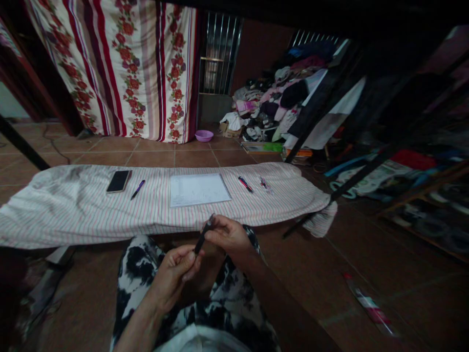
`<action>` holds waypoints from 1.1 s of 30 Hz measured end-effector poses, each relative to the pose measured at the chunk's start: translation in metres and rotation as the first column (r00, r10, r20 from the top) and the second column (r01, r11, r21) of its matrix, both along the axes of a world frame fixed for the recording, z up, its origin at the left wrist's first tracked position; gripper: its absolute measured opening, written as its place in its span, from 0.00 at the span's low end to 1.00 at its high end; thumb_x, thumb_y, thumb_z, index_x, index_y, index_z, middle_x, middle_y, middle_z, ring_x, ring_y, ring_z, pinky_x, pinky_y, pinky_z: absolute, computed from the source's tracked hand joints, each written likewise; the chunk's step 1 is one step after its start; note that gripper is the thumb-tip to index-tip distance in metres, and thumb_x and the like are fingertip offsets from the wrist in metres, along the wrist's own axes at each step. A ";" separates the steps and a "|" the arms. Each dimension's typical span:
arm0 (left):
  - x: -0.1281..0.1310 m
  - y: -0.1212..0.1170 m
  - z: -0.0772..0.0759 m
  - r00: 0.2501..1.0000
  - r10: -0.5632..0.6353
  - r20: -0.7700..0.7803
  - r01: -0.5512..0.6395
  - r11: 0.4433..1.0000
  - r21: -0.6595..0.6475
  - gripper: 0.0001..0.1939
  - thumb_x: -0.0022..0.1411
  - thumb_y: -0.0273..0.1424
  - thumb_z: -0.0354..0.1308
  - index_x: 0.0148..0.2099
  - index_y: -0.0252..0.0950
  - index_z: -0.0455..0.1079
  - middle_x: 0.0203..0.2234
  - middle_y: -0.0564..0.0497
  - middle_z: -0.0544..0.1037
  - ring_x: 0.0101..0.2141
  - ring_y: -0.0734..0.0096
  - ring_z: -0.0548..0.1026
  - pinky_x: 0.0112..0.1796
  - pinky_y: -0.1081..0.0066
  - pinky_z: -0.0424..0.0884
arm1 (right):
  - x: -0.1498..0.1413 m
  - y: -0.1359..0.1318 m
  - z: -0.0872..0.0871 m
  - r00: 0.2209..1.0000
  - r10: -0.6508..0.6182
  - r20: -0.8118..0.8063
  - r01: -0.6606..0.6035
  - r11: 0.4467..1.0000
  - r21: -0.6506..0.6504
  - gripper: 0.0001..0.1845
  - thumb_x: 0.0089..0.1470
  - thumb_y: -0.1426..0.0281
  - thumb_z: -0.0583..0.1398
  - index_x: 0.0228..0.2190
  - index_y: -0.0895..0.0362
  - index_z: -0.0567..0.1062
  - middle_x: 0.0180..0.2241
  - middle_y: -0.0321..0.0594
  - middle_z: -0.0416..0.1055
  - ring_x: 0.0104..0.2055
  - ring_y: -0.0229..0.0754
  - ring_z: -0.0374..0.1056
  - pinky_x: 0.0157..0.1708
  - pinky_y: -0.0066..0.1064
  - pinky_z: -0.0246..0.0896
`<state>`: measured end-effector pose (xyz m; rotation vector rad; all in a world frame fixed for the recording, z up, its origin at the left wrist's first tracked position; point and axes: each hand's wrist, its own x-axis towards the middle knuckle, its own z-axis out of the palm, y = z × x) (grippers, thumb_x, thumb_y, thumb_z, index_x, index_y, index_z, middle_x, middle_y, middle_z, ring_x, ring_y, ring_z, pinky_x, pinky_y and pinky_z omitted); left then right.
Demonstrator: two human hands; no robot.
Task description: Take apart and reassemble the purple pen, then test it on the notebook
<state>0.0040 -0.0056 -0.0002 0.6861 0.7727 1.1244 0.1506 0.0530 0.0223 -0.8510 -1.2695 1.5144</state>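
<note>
Holding black pen (202, 239) two-handed

Grasping lower end with left hand (174, 270), pinching upper end with right hand (233, 238). Holding it on near side of notebook (200, 189). Seeing phone (118, 181) and purple pen (138, 189) left of notebook.

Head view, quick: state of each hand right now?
Left hand: closed, holding the near end of the black pen.
Right hand: closed, fingers at the black pen's far end.
</note>
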 end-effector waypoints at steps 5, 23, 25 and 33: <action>-0.001 0.000 0.000 1.000 0.009 -0.008 -0.009 1.000 -0.009 0.14 0.48 0.36 0.66 0.32 0.29 0.75 0.15 0.57 0.65 0.15 0.88 0.52 0.19 0.79 0.42 | 0.003 -0.003 0.006 0.997 0.071 -0.012 -0.070 0.997 0.018 0.16 0.40 0.62 0.67 0.32 0.56 0.76 0.31 0.37 0.75 0.37 0.39 0.70 0.41 0.31 0.63; 0.001 0.000 0.000 1.000 -0.002 -0.003 0.002 1.000 -0.015 0.13 0.48 0.36 0.66 0.32 0.29 0.75 0.15 0.58 0.63 0.15 0.88 0.53 0.19 0.80 0.43 | 0.007 -0.005 0.010 0.991 0.131 0.037 -0.132 0.991 0.012 0.16 0.42 0.62 0.66 0.35 0.57 0.77 0.34 0.40 0.76 0.41 0.42 0.71 0.46 0.36 0.62; 0.001 0.000 0.000 1.000 -0.005 0.001 0.005 1.000 -0.018 0.14 0.48 0.36 0.66 0.32 0.29 0.75 0.15 0.57 0.64 0.15 0.89 0.53 0.19 0.80 0.42 | 0.007 -0.005 0.011 0.992 0.119 0.046 -0.119 0.993 0.015 0.15 0.42 0.62 0.66 0.32 0.57 0.77 0.31 0.40 0.76 0.38 0.42 0.72 0.43 0.35 0.63; 0.002 0.000 -0.003 1.000 -0.003 -0.014 0.003 1.000 -0.008 0.14 0.48 0.36 0.66 0.33 0.29 0.76 0.15 0.57 0.64 0.15 0.89 0.53 0.19 0.80 0.43 | 0.006 -0.003 0.003 0.998 0.046 0.052 -0.047 0.998 0.031 0.14 0.38 0.64 0.68 0.28 0.57 0.75 0.25 0.34 0.73 0.31 0.37 0.70 0.35 0.28 0.64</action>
